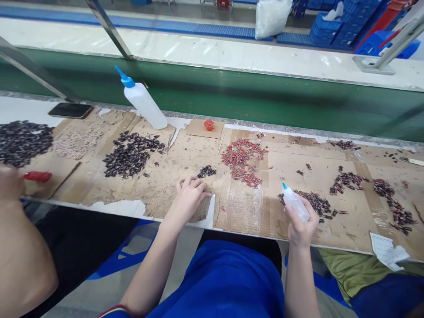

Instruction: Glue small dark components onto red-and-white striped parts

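My right hand [303,223] is wrapped round a small clear squeeze bottle [296,205] with a blue cap and a thin tip pointing up and left. Just behind it lies a pile of black and red small parts [316,203]. My left hand [191,196] rests palm down on the cardboard, its fingers bent and the thumb apart; the fingertips are partly hidden. Close beyond its fingers sits a small cluster of black parts [206,171]. Between my hands, farther back, spreads a heap of red and silver parts [243,157].
A large white bottle [145,104] with a blue nozzle leans behind black parts [127,154]. A small red cup [209,125] stands on a cardboard piece. A phone [71,110] lies at left, near another person's arm [23,247]. Torn paper [387,249] overhangs the right front edge.
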`<move>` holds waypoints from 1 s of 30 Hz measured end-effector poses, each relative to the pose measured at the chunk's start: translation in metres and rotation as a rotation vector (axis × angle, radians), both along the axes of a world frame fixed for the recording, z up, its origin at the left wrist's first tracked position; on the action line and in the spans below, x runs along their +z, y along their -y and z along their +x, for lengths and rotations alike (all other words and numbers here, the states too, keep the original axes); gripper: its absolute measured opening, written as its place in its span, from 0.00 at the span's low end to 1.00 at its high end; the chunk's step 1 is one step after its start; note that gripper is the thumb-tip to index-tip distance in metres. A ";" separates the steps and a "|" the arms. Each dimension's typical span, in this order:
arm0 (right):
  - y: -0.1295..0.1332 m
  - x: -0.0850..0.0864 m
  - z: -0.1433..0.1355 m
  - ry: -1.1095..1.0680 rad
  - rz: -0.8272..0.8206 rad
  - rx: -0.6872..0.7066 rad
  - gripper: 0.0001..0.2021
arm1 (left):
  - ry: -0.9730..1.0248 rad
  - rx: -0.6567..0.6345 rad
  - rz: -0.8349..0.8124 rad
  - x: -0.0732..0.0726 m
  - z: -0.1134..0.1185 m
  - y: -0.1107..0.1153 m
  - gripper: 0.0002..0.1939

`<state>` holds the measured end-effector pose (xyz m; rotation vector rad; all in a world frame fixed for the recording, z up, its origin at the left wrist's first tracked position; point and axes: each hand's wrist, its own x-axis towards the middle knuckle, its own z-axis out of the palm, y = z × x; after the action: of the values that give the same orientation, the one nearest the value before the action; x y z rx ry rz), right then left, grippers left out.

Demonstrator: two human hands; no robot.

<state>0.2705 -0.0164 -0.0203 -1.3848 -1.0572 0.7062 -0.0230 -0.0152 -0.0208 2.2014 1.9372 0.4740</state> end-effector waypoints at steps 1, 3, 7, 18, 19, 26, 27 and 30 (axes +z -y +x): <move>0.001 0.000 0.001 -0.019 -0.006 0.020 0.19 | 0.008 0.002 -0.016 0.001 0.000 -0.002 0.07; 0.003 0.000 0.001 -0.044 -0.031 0.076 0.20 | 0.031 -0.018 -0.062 0.002 -0.002 -0.006 0.08; 0.007 0.002 -0.002 -0.156 -0.064 0.125 0.19 | 0.074 -0.081 -0.106 0.002 -0.009 -0.005 0.04; 0.005 0.004 -0.004 -0.371 -0.010 0.019 0.14 | 0.098 -0.018 -0.049 0.000 -0.016 0.005 0.04; 0.005 0.004 -0.004 -0.387 -0.004 0.007 0.14 | 0.114 -0.033 -0.058 0.002 -0.014 0.004 0.04; 0.005 -0.002 -0.016 -0.410 -0.050 -0.035 0.16 | 0.322 -0.193 -0.059 0.001 0.045 -0.005 0.04; 0.006 -0.003 -0.018 -0.386 -0.070 -0.032 0.16 | 0.341 -0.200 -0.049 -0.002 0.054 -0.005 0.04; 0.009 -0.006 -0.024 -0.308 -0.095 -0.047 0.16 | 0.365 -0.193 -0.060 -0.007 0.069 -0.005 0.06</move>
<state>0.2461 -0.0253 -0.0259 -1.3257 -0.7543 0.9116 0.0461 -0.0099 -0.0283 2.0625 1.5183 0.7171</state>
